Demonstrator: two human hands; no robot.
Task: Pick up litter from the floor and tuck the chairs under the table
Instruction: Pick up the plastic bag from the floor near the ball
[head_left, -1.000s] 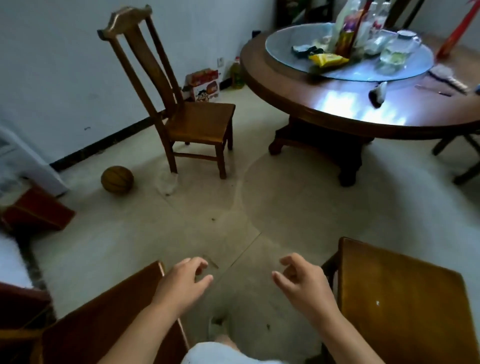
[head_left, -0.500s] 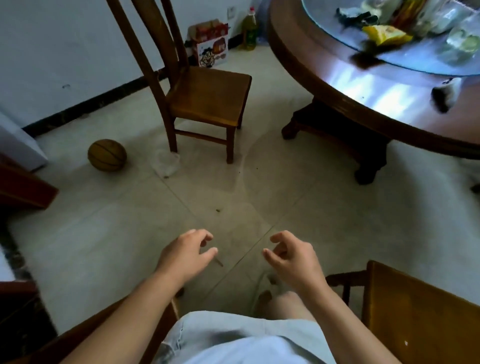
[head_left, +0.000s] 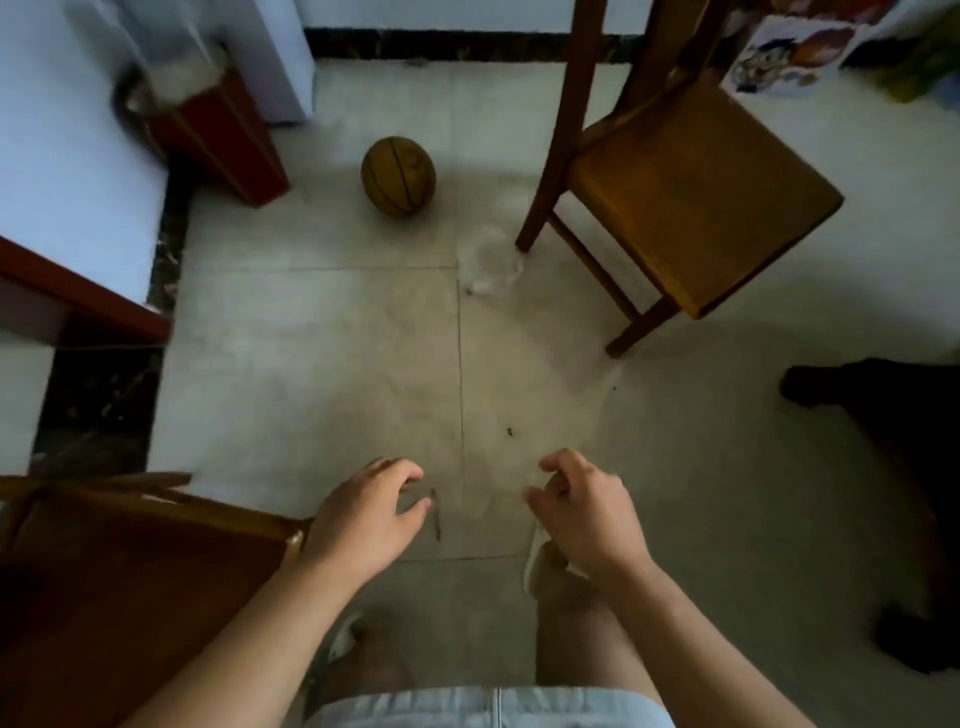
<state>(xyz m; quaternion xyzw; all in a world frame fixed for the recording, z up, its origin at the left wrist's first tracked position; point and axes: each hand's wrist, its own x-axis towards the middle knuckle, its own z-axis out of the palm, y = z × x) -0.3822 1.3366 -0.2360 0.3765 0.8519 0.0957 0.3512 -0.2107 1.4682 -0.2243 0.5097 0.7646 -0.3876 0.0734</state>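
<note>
The person is bent over the pale tiled floor (head_left: 322, 332) with both hands low and forward. The left hand (head_left: 363, 519) and the right hand (head_left: 587, 514) are each loosely curled, fingers (head_left: 410, 470) apart and holding nothing.

The nearest litter is a thin brown stick (head_left: 436, 514) lying on the tiles just right of the left hand's fingertips, almost touching the thumb. Its long axis runs near to far, roughly in line with the forearm, so the left hand is plainly the closer one; the right hand is well off to the right of it. I would guess a sideways pinch from the left hand would take it.

Farther off, a crumpled clear wrapper (head_left: 491, 262) sits against the near left leg of the wooden chair (head_left: 691, 197), with a basketball (head_left: 398, 175) to its left. A small dark speck (head_left: 510, 431) lies on the floor just beyond the right hand. Another chair seat (head_left: 130, 577) fills the near left corner. No chair looks tucked in yet.
</note>
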